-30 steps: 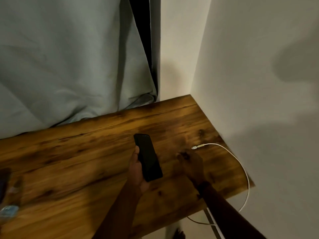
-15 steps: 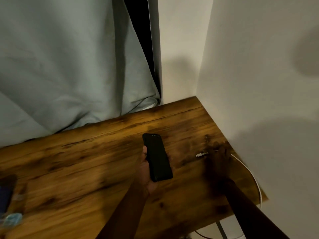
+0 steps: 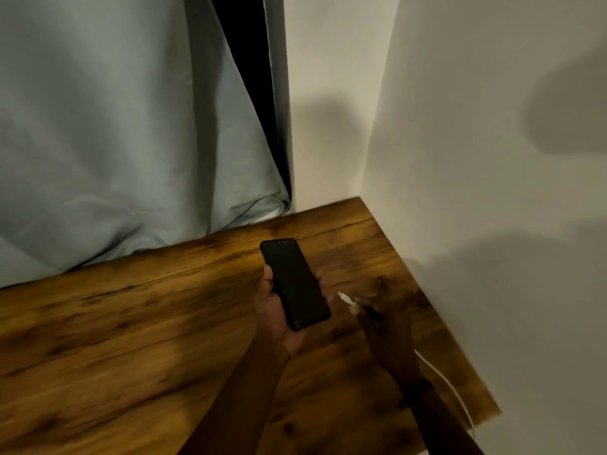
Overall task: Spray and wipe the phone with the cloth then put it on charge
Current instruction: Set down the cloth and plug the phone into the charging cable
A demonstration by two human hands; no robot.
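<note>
The left hand point(image 3: 274, 311) holds the black phone point(image 3: 294, 282) over the wooden surface point(image 3: 131, 323), fingers curled round its long edges. It looks flat, hard and smooth, so it may slip or crack; those edges are the best hold. The right hand point(image 3: 386, 326), dark and blurry, pinches the bendy white charging cable point(image 3: 441, 376) behind its plug point(image 3: 345, 298), near the phone. The phone's charging hole is hidden. The cable drops past the surface edge.

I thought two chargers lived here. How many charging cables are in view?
1. The white cable: plug end pinched by the right hand beside the phone in the left hand, cord trailing off the table's right edge. Others may lie out of frame.
</note>
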